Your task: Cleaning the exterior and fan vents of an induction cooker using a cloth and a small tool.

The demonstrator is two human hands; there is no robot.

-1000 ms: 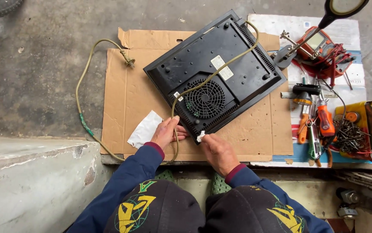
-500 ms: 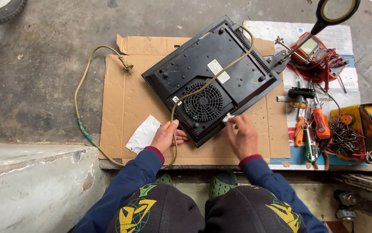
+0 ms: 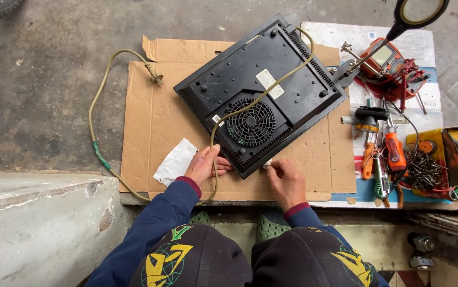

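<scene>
Since half a second ago the right hand [image 3: 287, 183] has dropped back to the near corner of the upturned black cooker [image 3: 260, 93], grip pinching something small and white there. The left hand [image 3: 203, 165] stays flat against the cooker's near edge, grip loose, over the cord [image 3: 97, 143]. Cardboard [image 3: 154, 111] lies under the cooker; a white cloth [image 3: 174, 162] lies left of it, screwdrivers [image 3: 385, 149] right.

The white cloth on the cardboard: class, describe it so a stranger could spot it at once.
Find the cardboard sheet under the black cooktop. Near its lower left edge, just left of the left hand, lies the white cloth, the only pale, soft thing there.
</scene>
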